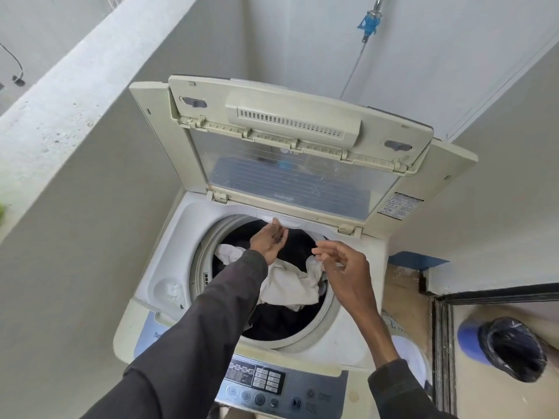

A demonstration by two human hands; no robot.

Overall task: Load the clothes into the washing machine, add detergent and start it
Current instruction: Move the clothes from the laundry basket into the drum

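Left hand (269, 241), fingers straight, touches white rear drawer (292, 220); right hand (344, 267) hovers empty, fingers loosely spread. Nudged lid (287, 170) could fall.

The washing machine (348, 337) was set in a corner, with a ledge (60, 95) to its left and a bin (472, 337) on the floor to its right. The lid (290, 164) was stood open at the back. Clothes (290, 285) were piled in the drum (201, 261), behind the control panel (272, 385). A tap (370, 22) was mounted on the wall behind.
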